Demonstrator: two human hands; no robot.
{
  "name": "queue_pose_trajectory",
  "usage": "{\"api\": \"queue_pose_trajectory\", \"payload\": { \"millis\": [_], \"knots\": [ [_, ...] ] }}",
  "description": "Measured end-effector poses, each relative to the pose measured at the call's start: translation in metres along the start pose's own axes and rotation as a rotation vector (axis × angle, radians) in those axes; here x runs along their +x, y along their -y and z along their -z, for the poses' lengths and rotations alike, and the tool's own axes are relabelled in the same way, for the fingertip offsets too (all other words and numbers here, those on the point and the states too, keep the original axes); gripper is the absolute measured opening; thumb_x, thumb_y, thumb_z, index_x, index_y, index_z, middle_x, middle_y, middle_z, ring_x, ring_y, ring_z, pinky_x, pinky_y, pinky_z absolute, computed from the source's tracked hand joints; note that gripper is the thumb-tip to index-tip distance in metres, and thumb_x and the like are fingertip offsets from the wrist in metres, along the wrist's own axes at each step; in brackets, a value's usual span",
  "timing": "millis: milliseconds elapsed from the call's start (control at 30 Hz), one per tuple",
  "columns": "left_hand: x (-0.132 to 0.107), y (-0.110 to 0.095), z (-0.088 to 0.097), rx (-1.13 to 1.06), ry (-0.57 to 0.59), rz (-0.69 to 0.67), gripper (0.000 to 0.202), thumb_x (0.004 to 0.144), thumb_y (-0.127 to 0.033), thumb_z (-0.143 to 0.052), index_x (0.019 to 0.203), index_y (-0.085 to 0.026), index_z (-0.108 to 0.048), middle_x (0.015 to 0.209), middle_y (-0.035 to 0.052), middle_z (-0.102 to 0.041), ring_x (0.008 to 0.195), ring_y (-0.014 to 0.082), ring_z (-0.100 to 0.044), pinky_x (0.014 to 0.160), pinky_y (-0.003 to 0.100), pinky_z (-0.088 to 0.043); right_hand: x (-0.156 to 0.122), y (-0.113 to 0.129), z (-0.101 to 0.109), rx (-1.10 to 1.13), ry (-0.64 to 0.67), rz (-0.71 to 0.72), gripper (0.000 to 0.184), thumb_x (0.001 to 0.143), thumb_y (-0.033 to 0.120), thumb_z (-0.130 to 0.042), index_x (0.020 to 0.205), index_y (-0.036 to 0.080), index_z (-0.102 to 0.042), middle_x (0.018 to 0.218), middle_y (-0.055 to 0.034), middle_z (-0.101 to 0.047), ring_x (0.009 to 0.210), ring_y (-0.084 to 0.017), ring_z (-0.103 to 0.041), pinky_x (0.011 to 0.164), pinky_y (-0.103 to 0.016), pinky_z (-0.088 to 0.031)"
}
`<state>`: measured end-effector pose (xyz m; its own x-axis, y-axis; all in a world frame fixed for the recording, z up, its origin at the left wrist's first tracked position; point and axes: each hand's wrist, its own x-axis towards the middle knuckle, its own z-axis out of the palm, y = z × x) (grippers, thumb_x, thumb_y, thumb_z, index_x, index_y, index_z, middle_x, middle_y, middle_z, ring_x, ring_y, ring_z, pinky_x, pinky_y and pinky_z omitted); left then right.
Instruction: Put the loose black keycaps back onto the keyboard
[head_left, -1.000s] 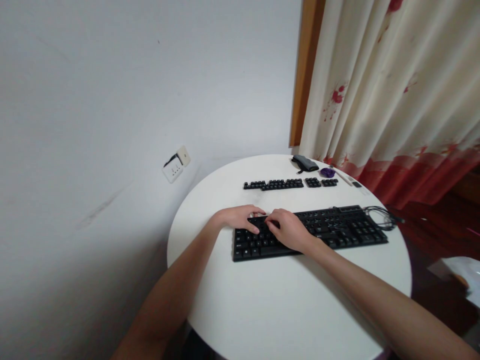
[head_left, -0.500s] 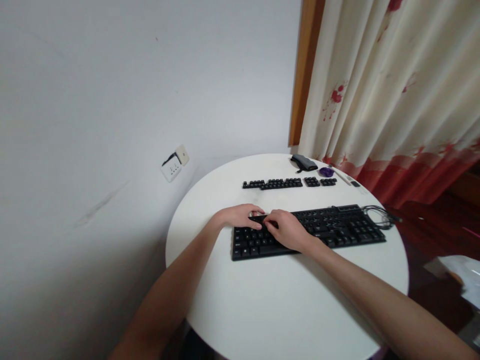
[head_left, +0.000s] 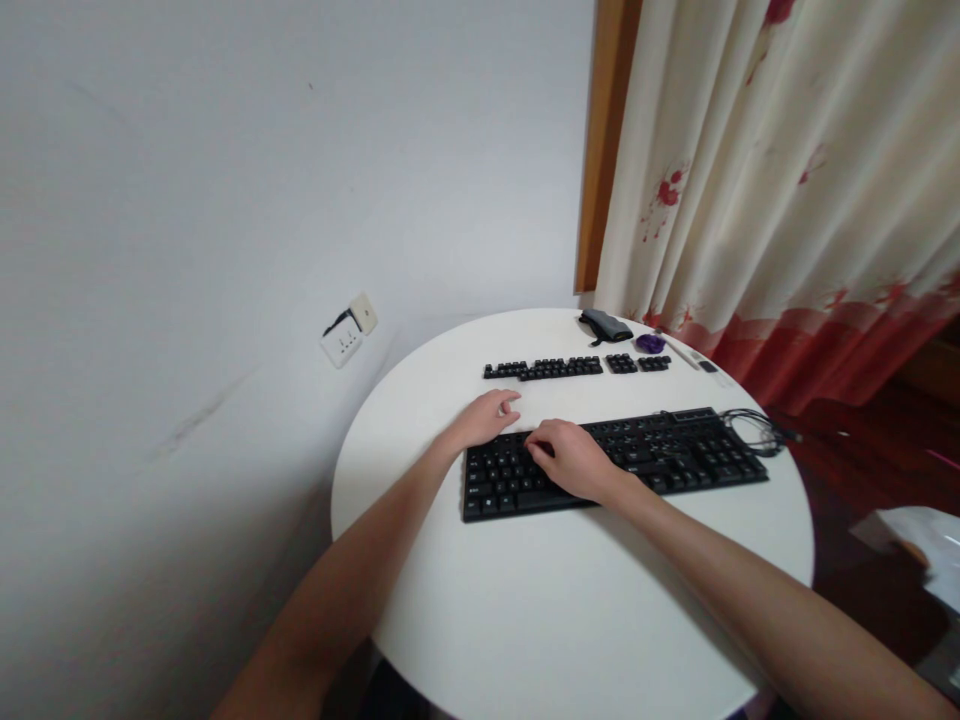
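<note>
The keyboard (head_left: pixel 664 458) lies flat on the white round tabletop (head_left: pixel 570 610), with its long side running left to right. It is positioned below and beside the hands: the right hand (head_left: pixel 574 458) is over its left-centre portion, and the left hand (head_left: pixel 487 416) is just beyond its far left corner.

Left hand: the thumb and fingers are parted and slightly bent, with the fingertips directed to the right. White surface shows between thumb and fingers. The hand is located between the keyboard and the row of loose keys (head_left: pixel 561 368). Contact between this hand and the keyboard edge cannot be determined.

Right hand: the fingers are curled inward, with the thumb close to them, above the keys. Whether they pinch a key cannot be determined at this size. The forearm extends across the near edge of the keyboard toward the lower right.

The loose keys form a long group at the left, followed by two short groups at the right. All are arranged beyond the keyboard, roughly parallel to it and apart from both hands. A black cable (head_left: pixel 754 430) is gathered at the far right corner of the keyboard.

Farther back, near the tabletop rim, are a grey and black pouch (head_left: pixel 609 326) and a purple item (head_left: pixel 649 344), too small to identify. A wall socket (head_left: pixel 342 343) is mounted to the left; a patterned curtain (head_left: pixel 750 180) hangs at the right.
</note>
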<state>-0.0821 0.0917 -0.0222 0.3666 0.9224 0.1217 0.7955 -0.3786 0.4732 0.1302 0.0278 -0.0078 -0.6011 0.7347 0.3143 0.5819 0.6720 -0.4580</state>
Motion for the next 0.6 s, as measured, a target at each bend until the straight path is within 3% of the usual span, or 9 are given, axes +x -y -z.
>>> {"api": "queue_pose_trajectory", "payload": {
  "millis": [133, 300, 433, 600],
  "knots": [
    [0.009, 0.003, -0.006, 0.109, -0.040, 0.022, 0.056, 0.088, -0.039, -0.054, 0.140, -0.019, -0.046, 0.102, 0.0049, -0.063, 0.090, 0.0187, -0.059, 0.084, 0.029, -0.045, 0.000, 0.002, 0.001, -0.013, 0.009, 0.003, 0.022, 0.092, 0.019, -0.049, 0.080, 0.017, -0.068, 0.084, -0.0053, -0.066, 0.081, -0.017, -0.058, 0.076, -0.027, -0.038],
    [0.025, 0.000, -0.004, 0.240, 0.003, 0.141, 0.063, 0.088, -0.042, -0.053, 0.146, -0.027, -0.036, 0.091, 0.0010, -0.067, 0.082, 0.0199, -0.063, 0.072, 0.027, -0.044, 0.001, 0.002, 0.003, -0.021, 0.015, 0.000, 0.023, 0.092, 0.020, -0.050, 0.077, 0.017, -0.067, 0.082, -0.0049, -0.066, 0.079, -0.016, -0.057, 0.074, -0.026, -0.037],
    [0.034, -0.004, -0.002, 0.289, 0.025, 0.160, 0.067, 0.088, -0.047, -0.052, 0.149, -0.027, -0.031, 0.092, 0.0030, -0.070, 0.084, 0.0230, -0.066, 0.071, 0.027, -0.043, 0.000, 0.001, 0.003, -0.029, 0.006, -0.004, 0.022, 0.090, 0.019, -0.050, 0.077, 0.018, -0.067, 0.083, -0.0046, -0.067, 0.078, -0.016, -0.058, 0.073, -0.026, -0.038],
    [0.036, -0.003, -0.005, 0.332, -0.005, 0.169, 0.068, 0.089, -0.050, -0.049, 0.150, -0.027, -0.027, 0.102, 0.0061, -0.071, 0.092, 0.0255, -0.066, 0.077, 0.030, -0.045, 0.009, -0.011, 0.008, -0.029, -0.034, -0.074, 0.024, 0.092, 0.021, -0.047, 0.099, 0.018, -0.070, 0.093, -0.0060, -0.071, 0.086, -0.018, -0.062, 0.079, -0.027, -0.041]
  ]
}}
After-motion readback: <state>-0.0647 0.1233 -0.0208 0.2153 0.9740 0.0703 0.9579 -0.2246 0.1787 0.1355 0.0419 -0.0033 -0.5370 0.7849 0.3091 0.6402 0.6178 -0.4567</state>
